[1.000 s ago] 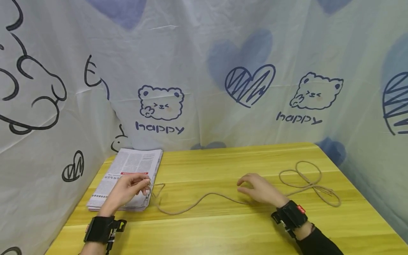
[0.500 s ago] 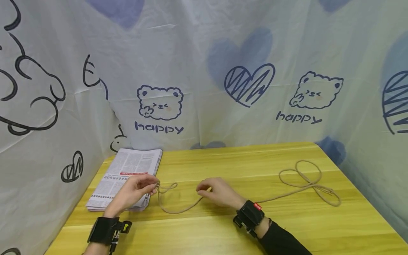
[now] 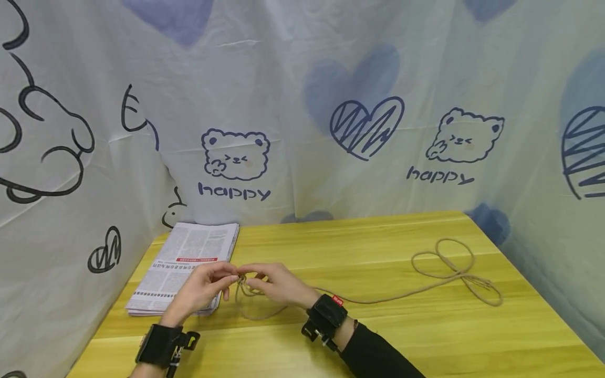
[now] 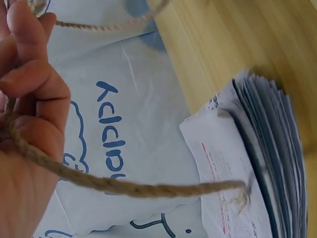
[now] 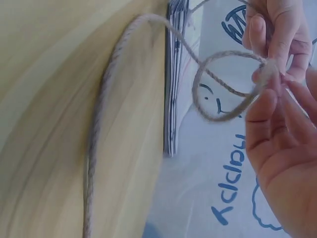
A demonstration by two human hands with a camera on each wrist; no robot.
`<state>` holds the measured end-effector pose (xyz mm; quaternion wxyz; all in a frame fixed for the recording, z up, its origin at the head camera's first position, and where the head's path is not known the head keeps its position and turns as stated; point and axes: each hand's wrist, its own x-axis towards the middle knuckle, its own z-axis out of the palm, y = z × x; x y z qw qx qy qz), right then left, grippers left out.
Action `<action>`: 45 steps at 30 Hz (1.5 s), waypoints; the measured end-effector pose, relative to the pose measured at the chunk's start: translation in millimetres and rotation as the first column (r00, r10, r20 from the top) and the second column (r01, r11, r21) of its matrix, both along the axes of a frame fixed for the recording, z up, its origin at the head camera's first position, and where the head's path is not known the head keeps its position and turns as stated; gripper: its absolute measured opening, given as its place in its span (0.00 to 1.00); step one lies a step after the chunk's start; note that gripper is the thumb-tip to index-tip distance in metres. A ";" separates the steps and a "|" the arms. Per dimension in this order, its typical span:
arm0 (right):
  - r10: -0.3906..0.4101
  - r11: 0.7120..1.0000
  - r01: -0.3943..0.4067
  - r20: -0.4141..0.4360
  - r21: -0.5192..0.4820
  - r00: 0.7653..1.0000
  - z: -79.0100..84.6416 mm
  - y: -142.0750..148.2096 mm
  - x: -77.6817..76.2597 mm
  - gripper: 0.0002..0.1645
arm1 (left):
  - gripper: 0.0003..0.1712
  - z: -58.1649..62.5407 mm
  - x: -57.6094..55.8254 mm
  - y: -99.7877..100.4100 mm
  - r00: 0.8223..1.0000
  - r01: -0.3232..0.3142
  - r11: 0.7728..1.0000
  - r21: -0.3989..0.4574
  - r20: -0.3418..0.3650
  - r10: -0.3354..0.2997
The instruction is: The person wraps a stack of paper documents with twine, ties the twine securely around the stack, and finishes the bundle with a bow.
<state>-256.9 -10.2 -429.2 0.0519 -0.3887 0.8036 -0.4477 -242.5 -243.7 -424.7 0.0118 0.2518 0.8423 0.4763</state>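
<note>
A thin tan rope [image 3: 392, 299] runs across the wooden table to both hands. My left hand [image 3: 200, 291] pinches it near one end, beside the newspapers. In the left wrist view, the rope's frayed tail [image 4: 148, 190] sticks out past the palm. My right hand [image 3: 281, 287] meets the left, thumb and fingertips pinching the rope at the same spot. A small loop [image 5: 196, 94] hangs from the joined fingertips in the right wrist view. The exact crossing of the strands is hidden by the fingers.
A stack of folded newspapers [image 3: 165, 275] lies at the table's left side. The rope's remaining length lies in loose coils [image 3: 456, 273] at the right of the yellow wooden table [image 3: 354, 252]. A printed cloth [image 3: 298, 157] hangs behind and around it.
My right hand has moved left along the rope until its fingertips meet the left hand's. The left hand, still pinching the rope, has shifted slightly right.
</note>
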 end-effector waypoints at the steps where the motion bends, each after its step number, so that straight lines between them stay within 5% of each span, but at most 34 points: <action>1: -0.007 1.000 0.007 0.009 -0.012 1.000 0.9 -2.0 0.5 0.19 | 0.07 -0.2 0.2 0.4 1.000 -0.007 1.000 0.006 -0.011 0.007; 9: -0.104 0.991 0.114 0.129 -0.076 0.986 -1.0 -9.2 -2.0 0.09 | 0.06 -3.6 -1.4 4.9 0.992 0.014 0.998 0.064 -0.129 -0.006; 14: -0.095 0.987 0.120 0.221 -0.105 0.971 -8.6 -7.4 -6.9 0.09 | 0.08 -2.9 0.4 6.6 0.988 -0.052 0.998 0.018 -0.146 0.055; 18: -0.093 0.988 0.115 0.210 -0.099 0.973 -13.8 -3.8 -9.6 0.09 | 0.09 -2.2 0.9 1.6 0.966 -0.161 0.987 -0.016 -0.207 0.155; 22: -0.093 0.989 0.115 0.213 -0.091 0.973 -16.3 0.7 -10.9 0.08 | 0.09 -1.3 -1.0 -9.8 0.911 -0.329 0.944 0.017 -0.255 0.323; 26: -0.097 0.988 0.122 0.241 -0.093 0.966 -16.9 5.6 -12.2 0.08 | 0.10 0.2 -3.8 -24.4 0.833 -0.483 0.873 0.064 -0.275 0.480; 32: -0.108 0.987 0.134 0.264 -0.083 0.959 -17.1 12.8 -12.7 0.08 | 0.13 1.8 -5.0 -50.9 0.680 -0.685 0.711 0.158 -0.211 0.702; 38: -0.109 0.987 0.139 0.295 -0.084 0.949 -16.9 17.4 -13.4 0.08 | 0.15 1.3 -5.5 -71.3 0.569 -0.785 0.585 0.205 -0.137 0.811; 41: -0.102 0.987 0.134 0.300 -0.091 0.949 -17.3 18.5 -14.0 0.09 | 0.15 1.8 -4.9 -77.2 0.540 -0.811 0.554 0.187 -0.127 0.832; 45: -0.091 0.991 0.115 0.268 -0.074 0.959 -18.3 19.2 -14.9 0.10 | 0.15 2.1 -3.9 -79.6 0.556 -0.810 0.568 0.145 -0.117 0.823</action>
